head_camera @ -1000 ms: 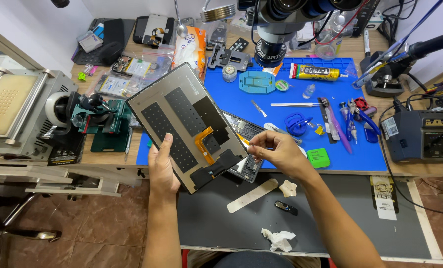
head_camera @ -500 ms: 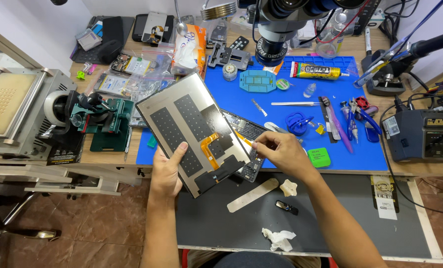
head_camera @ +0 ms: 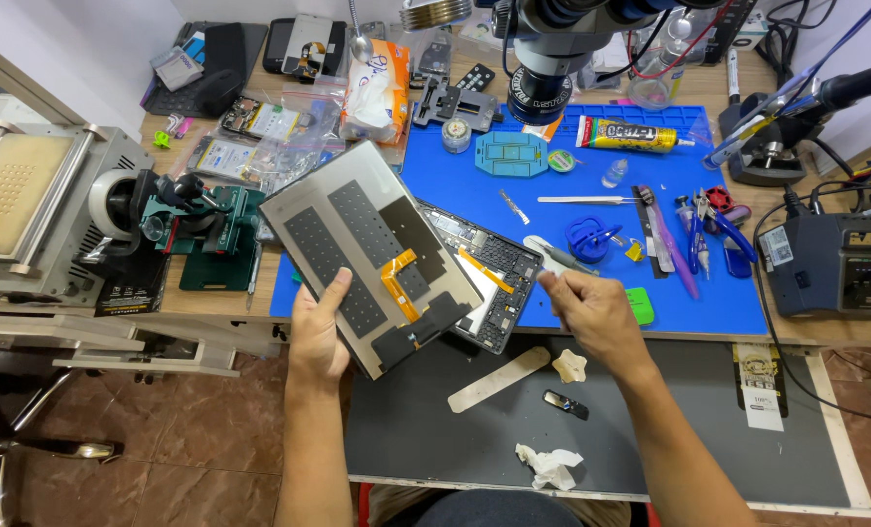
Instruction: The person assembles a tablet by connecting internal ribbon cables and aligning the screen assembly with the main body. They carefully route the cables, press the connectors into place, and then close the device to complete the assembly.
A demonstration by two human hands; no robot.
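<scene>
The left hand (head_camera: 320,332) grips the lower left edge of a screen panel (head_camera: 369,256), thumb on its back, holding it tilted up and turned back-side to the camera, over the near left part of the blue mat (head_camera: 591,259). The panel's back shows dark foil patches and an orange flex cable (head_camera: 397,283). Just beside it, partly under its right edge, lies the open tablet body (head_camera: 494,283) on the mat, with a second orange strip across it. The right hand (head_camera: 591,310) hovers at the body's right edge, fingers pinched together on a thin tool (head_camera: 549,256) with a light handle; what its tip touches I cannot tell. On the dark surface (head_camera: 708,420) near the person lie a pale flat stick (head_camera: 499,379), a cream pick (head_camera: 569,366), a small black piece (head_camera: 564,403) and a crumpled tissue (head_camera: 549,465). Farther back on the mat are a glue tube (head_camera: 630,135), pliers (head_camera: 708,224) and a microscope (head_camera: 552,59).
</scene>
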